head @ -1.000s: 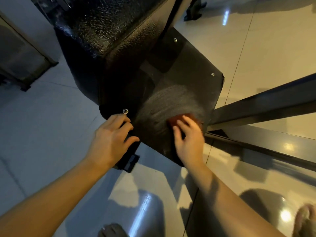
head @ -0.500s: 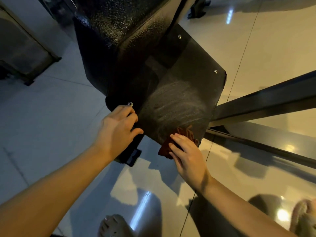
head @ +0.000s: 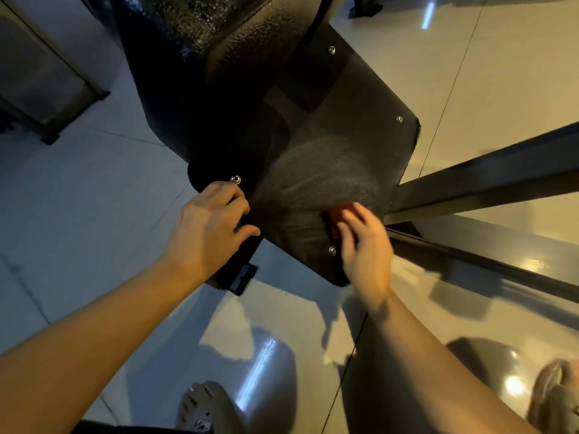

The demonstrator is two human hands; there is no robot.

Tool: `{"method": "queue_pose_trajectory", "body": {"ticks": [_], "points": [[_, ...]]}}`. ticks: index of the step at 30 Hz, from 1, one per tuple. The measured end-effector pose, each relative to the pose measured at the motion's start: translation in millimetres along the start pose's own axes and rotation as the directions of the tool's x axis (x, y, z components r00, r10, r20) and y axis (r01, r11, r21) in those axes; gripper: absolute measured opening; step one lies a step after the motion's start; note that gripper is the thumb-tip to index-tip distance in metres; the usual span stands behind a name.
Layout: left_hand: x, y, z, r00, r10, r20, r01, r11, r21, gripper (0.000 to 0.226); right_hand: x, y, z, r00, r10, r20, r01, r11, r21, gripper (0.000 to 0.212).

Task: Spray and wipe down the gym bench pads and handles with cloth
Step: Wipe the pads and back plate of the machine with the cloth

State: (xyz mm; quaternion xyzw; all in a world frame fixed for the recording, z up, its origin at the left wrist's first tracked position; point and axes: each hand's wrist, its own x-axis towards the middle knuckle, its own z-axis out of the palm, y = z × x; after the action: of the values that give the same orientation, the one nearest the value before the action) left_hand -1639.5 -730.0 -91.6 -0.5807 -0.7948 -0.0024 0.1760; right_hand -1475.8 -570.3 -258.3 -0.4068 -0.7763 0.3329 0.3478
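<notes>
Red cloth [head: 332, 216] pressed on bench panel [head: 344, 145]
It lies under the right hand [head: 365, 252]'s straight fingers; the left hand [head: 205, 233]'s curled fingers grip the panel's edge.

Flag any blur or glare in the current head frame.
Head view: right hand and the red cloth under it are motion-blurred; left hand, gripping the panel, is sharp; glare spots on the glossy floor; lighting dim and warm.
</notes>
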Motion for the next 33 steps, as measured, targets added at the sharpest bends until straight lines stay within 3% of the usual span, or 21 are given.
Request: {"method": "queue_pose_trajectory", "body": {"ticks": [2, 4, 5, 7, 9, 10, 11, 13, 15, 17, 19, 21, 22, 23, 25, 26, 27, 28, 30, 32, 33], "points": [[-2, -1, 2, 1.0, 0.009, -0.014, -0.009, 1.0, -0.018, 0.035, 3, 0, -3, 0.96, 0.276, -0.055, -0.275, 0.961, 0.02, 0.034], [-4, -3, 3, 1.0, 0.018, -0.012, -0.018, 1.0, -0.01, 0.036, 0, -31, 0, 0.952, 0.302, -0.051, -0.299, 0.953, 0.054, 0.033], [-4, -4, 4, 1.0, 0.022, -0.012, -0.022, 1.0, -0.005, 0.037, -3, -53, 3, 0.976, 0.217, -0.024, -0.214, 0.973, 0.087, 0.033], [-3, -6, 4, 0.999, 0.027, -0.029, -0.027, 1.0, -0.003, 0.037, -9, -90, 11, 0.987, -0.153, 0.053, 0.142, 0.976, 0.163, 0.036], [-1, -6, 5, 0.999, 0.029, -0.044, -0.029, 1.0, -0.007, 0.036, 2, -96, 14, 0.851, -0.511, 0.126, 0.488, 0.856, 0.172, 0.039], [-1, -6, 5, 0.998, 0.03, -0.048, -0.03, 0.999, -0.01, 0.036, 16, -86, 16, 0.817, -0.563, 0.127, 0.546, 0.825, 0.146, 0.039], [0, -6, 6, 0.998, 0.03, -0.047, -0.031, 0.999, -0.014, 0.036, 30, -72, 16, 0.854, -0.51, 0.106, 0.499, 0.859, 0.113, 0.038], [-1, -5, 6, 0.999, 0.025, -0.033, -0.026, 0.999, -0.028, 0.036, 53, -41, 7, 0.993, -0.12, 0.002, 0.119, 0.99, 0.074, 0.036], [-4, -6, 6, 1.0, 0.013, -0.023, -0.014, 0.999, -0.03, 0.036, 62, -25, -1, 0.946, 0.314, -0.075, -0.309, 0.948, 0.079, 0.038], [-5, -6, 6, 0.999, 0.026, -0.03, -0.027, 0.999, -0.032, 0.036, 55, -51, 2, 0.927, 0.372, -0.039, -0.37, 0.927, 0.056, 0.039], [-3, -7, 6, 0.998, 0.047, -0.047, -0.048, 0.999, -0.026, 0.037, 39, -87, 5, 0.998, 0.057, 0.016, -0.059, 0.994, 0.093, 0.039], [-1, -7, 5, 0.997, 0.043, -0.061, -0.044, 0.999, -0.011, 0.038, 32, -99, 9, 0.916, -0.379, 0.129, 0.361, 0.921, 0.145, 0.036], [0, -5, 5, 0.997, 0.038, -0.066, -0.039, 0.999, -0.003, 0.038, 43, -91, 12, 0.859, -0.493, 0.142, 0.478, 0.869, 0.127, 0.036], [1, -3, 4, 0.997, 0.034, -0.065, -0.034, 0.999, -0.001, 0.038, 57, -77, 12, 0.871, -0.476, 0.119, 0.466, 0.879, 0.102, 0.036], [0, -1, 5, 0.998, 0.031, -0.059, -0.032, 0.999, -0.013, 0.036, 78, -47, 8, 0.997, -0.08, 0.007, 0.079, 0.994, 0.073, 0.04], [-1, -1, 5, 0.998, 0.026, -0.057, -0.027, 0.999, -0.017, 0.036, 82, -41, 5, 0.984, 0.176, -0.026, -0.173, 0.981, 0.089, 0.043], [-2, -1, 5, 0.998, 0.018, -0.055, -0.019, 1.0, -0.018, 0.036, 80, -49, 5, 0.949, 0.315, -0.029, -0.311, 0.946, 0.093, 0.045], [-3, -2, 5, 0.999, 0.013, -0.049, -0.014, 1.0, -0.017, 0.036, 74, -66, 7, 0.953, 0.304, -0.011, -0.302, 0.948, 0.099, 0.046], [-1, -4, 6, 0.999, 0.017, -0.034, -0.017, 1.0, -0.002, 0.037, 62, -98, 10, 0.999, -0.004, 0.045, -0.003, 0.989, 0.15, 0.044], [1, -3, 6, 1.0, 0.016, -0.021, -0.016, 1.0, 0.02, 0.038, 59, -106, 14, 0.914, -0.397, 0.089, 0.373, 0.905, 0.203, 0.038], [1, -3, 5, 1.0, 0.019, -0.022, -0.018, 1.0, 0.025, 0.038, 67, -98, 17, 0.871, -0.485, 0.083, 0.465, 0.866, 0.184, 0.036]]}}
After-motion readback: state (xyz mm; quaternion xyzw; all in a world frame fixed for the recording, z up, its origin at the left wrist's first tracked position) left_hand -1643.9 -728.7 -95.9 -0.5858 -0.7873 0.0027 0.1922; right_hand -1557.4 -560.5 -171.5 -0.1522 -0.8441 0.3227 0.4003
